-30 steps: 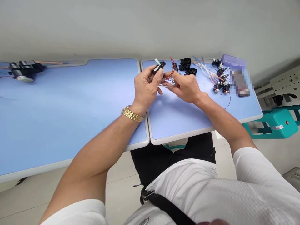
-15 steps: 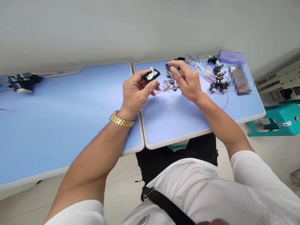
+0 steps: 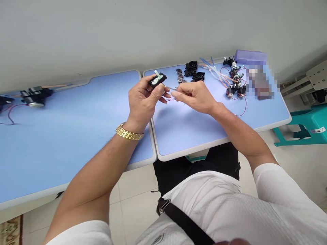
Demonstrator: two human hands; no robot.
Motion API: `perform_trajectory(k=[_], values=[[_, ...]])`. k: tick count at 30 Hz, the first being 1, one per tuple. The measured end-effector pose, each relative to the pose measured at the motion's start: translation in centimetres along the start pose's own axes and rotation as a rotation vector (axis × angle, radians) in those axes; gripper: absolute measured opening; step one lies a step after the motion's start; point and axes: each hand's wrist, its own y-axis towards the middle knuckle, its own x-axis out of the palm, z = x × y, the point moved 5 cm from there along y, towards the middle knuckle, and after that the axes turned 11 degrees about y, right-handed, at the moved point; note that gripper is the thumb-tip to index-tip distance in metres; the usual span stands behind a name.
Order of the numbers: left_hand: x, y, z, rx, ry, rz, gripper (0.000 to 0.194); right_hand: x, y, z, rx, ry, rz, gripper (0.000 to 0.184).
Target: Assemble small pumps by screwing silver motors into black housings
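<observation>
My left hand [image 3: 144,97] is closed around a small black housing [image 3: 160,80] with white gears [image 3: 155,80] and a white shaft standing up from its top. Red wires [image 3: 170,99] trail from below it. Just to the right, my right hand [image 3: 195,97] is closed on a screwdriver, whose thin metal shaft [image 3: 171,88] points left toward the housing; its handle is hidden in my fingers. Whether the tip touches the housing, I cannot tell. Behind my right hand lie small round metal-faced motors [image 3: 180,75] and several black housings [image 3: 191,69].
White-and-blue cable ties [image 3: 216,73] lie on the right table, beside assembled motor units [image 3: 236,80] with red wires. A purple case [image 3: 251,56] and a blurred-out object [image 3: 262,83] are farther right. More motor units [image 3: 35,96] sit on the left table. A teal stool [image 3: 306,126] stands at right.
My right hand has come down and left from above the loose parts, bringing the screwdriver's shaft close to the housing. My left hand has shifted slightly left, still holding the housing.
</observation>
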Motion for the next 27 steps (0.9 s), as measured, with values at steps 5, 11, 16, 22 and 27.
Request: perform_trajectory(k=[5, 11, 16, 22, 27], values=[[-0.1, 0.0, 0.0, -0.05, -0.075, -0.029, 0.052, 1.3, -0.2, 0.0, 0.069, -0.04, -0.134, 0.051], [0.1, -1.7, -0.6, -0.129, -0.121, -0.163, 0.058, -0.9, -0.3, 0.9, -0.006, 0.001, 0.132, 0.061], [0.7, -3.2, 0.5, -0.17, 0.059, -0.287, 0.049, -1.1, -0.6, 1.3, -0.036, -0.05, 0.097, 0.071], [1.1, -3.3, 1.4, -0.125, 0.273, -0.258, 0.049, -0.2, -1.0, 1.1, -0.051, -0.049, 0.029, 0.066], [0.8, -3.2, 1.0, -0.101, 0.339, -0.212, 0.046, 0.1, -1.2, 0.6, -0.026, -0.059, 0.02, 0.067]])
